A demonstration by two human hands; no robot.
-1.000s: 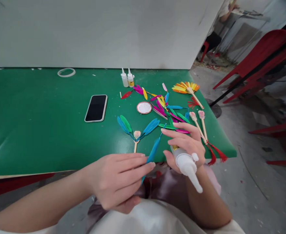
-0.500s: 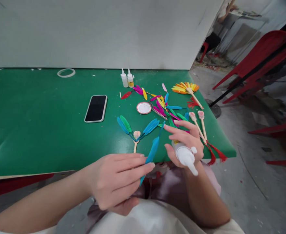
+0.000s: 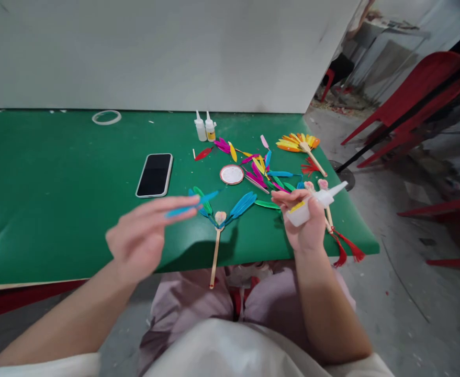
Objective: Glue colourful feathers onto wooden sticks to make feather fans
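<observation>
My left hand (image 3: 139, 238) is closed on a blue feather (image 3: 184, 210), held between the fingers above the table; the hand is a little blurred. Below and right of it lies a wooden stick (image 3: 215, 256) with a pinkish heart-shaped head and blue and green feathers fanned out on both sides. Its lower end sticks out past the table edge. In my right hand (image 3: 306, 230) is a white glue bottle (image 3: 300, 212) with a yellow label, its nozzle pointing up and right. A green feather (image 3: 267, 204) lies just left of that hand.
Loose coloured feathers (image 3: 259, 166) lie around a white round disc (image 3: 232, 174). A finished-looking yellow feather fan (image 3: 298, 141) and two tasselled sticks (image 3: 329, 212) are at the right. Two bottles (image 3: 205, 130), a phone (image 3: 155, 175) and a tape ring (image 3: 106, 118) stand or lie farther back.
My left hand has moved up and left with the blue feather, away from my right hand. My right hand has turned, so the bottle's nozzle swings from pointing down to up and right.
</observation>
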